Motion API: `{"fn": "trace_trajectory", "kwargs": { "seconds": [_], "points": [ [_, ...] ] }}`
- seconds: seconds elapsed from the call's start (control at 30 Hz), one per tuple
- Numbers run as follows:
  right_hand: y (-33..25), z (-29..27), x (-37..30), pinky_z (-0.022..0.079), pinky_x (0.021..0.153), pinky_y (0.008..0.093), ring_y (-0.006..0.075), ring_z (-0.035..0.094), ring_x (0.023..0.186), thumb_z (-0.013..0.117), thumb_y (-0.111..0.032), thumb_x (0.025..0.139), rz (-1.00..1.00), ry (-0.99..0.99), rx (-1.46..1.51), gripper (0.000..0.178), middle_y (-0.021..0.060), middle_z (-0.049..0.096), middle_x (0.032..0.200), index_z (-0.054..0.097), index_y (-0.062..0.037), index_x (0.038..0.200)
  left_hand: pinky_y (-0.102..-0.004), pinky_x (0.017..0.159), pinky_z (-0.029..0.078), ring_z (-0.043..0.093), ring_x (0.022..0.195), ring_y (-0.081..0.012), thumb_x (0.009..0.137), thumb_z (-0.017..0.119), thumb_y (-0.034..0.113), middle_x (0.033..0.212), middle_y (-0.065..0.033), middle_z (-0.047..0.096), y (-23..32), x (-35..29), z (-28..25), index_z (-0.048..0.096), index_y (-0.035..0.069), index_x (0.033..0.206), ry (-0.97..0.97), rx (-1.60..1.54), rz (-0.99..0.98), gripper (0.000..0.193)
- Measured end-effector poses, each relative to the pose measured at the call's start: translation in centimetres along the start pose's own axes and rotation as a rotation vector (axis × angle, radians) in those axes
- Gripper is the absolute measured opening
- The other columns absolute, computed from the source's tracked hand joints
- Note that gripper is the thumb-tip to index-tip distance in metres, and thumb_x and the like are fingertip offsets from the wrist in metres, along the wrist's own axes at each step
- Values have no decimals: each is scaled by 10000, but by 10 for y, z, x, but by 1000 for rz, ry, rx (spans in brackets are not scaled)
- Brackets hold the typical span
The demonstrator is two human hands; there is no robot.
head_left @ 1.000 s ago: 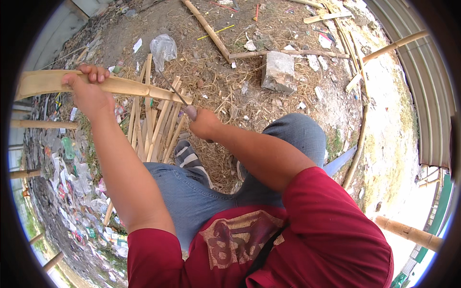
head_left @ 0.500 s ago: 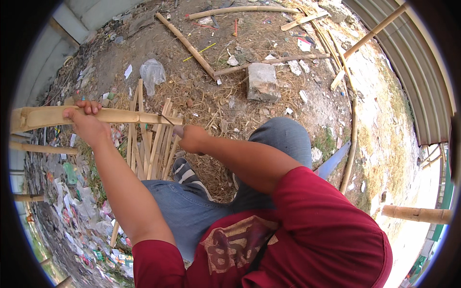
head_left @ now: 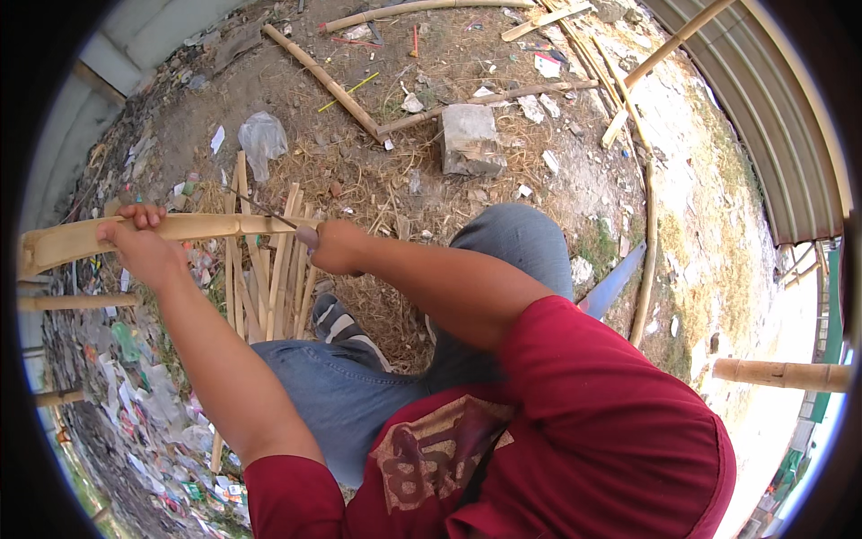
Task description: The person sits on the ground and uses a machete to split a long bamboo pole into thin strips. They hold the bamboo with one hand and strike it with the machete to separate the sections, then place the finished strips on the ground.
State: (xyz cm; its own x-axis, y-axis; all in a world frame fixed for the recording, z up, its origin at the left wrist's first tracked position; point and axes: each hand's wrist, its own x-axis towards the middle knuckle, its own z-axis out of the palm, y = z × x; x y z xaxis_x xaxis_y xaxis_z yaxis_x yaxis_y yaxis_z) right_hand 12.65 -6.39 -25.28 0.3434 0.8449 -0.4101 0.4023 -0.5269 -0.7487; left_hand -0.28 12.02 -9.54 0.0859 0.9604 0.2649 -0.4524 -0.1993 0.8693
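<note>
A long split bamboo strip (head_left: 202, 226) lies crosswise in front of me at the left. My left hand (head_left: 148, 251) is closed around it, thumb and fingers gripping its wide part. Near its right end my right hand (head_left: 339, 247) is wrapped round the handle of a knife (head_left: 307, 235). The thin dark blade slants up and left across the bamboo; I cannot tell how deep its edge sits. Below the strip, several narrow bamboo slats (head_left: 278, 283) lie side by side on the ground, beyond my sandalled foot (head_left: 341, 323).
A concrete block (head_left: 471, 139) stands ahead, with bamboo poles (head_left: 323, 81) lying around it. Beside my right knee is a handsaw (head_left: 615, 283) with a bluish blade. Plastic litter (head_left: 148, 386) covers the ground at left. A corrugated metal sheet (head_left: 763, 117) rises at right.
The knife blade has swung from steep to a flatter slant, more of it showing past the strip's upper edge. Both hands sit slightly further left in view, and the whole scene has shifted a little.
</note>
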Motion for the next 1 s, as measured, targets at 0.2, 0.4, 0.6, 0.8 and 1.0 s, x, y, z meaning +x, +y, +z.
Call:
{"fn": "trace_trajectory", "kwargs": {
  "seconds": [0.2,0.4,0.6,0.8,1.0],
  "points": [
    [-42,-21,-18,534,824,470,432,678,922,641,-190,756,-343,104,141,364,271,693,957,651,41,1038,-324,621,409,415,588,-151,981,448,652,652,-2,388,0,-2,7,488,57,836,-101,-61,20,614],
    [-28,-11,-12,532,808,451,389,697,874,662,-213,767,-46,24,143,399,261,697,918,643,79,1038,-334,597,441,443,586,-144,964,483,655,655,1,419,0,-5,-1,486,62,821,-135,-72,42,610],
    [-54,-41,-25,519,731,432,346,685,785,671,-230,802,-248,139,139,339,213,689,866,635,47,994,-335,640,424,436,631,-155,920,493,709,685,-4,404,1,-7,3,485,76,857,-203,-30,34,635],
    [-76,-89,-46,394,459,266,88,488,498,683,-106,862,-365,198,584,225,16,561,737,551,-25,1026,-339,636,428,457,617,-153,930,502,686,673,-3,416,-1,-16,12,493,67,861,-294,-54,8,623],
    [-84,-117,-67,371,463,259,99,460,495,694,-119,886,-426,308,783,211,17,519,696,540,-30,999,-327,630,434,460,598,-144,927,490,691,657,-2,431,5,-19,18,529,66,861,-429,-18,-3,630]
  ]
}}
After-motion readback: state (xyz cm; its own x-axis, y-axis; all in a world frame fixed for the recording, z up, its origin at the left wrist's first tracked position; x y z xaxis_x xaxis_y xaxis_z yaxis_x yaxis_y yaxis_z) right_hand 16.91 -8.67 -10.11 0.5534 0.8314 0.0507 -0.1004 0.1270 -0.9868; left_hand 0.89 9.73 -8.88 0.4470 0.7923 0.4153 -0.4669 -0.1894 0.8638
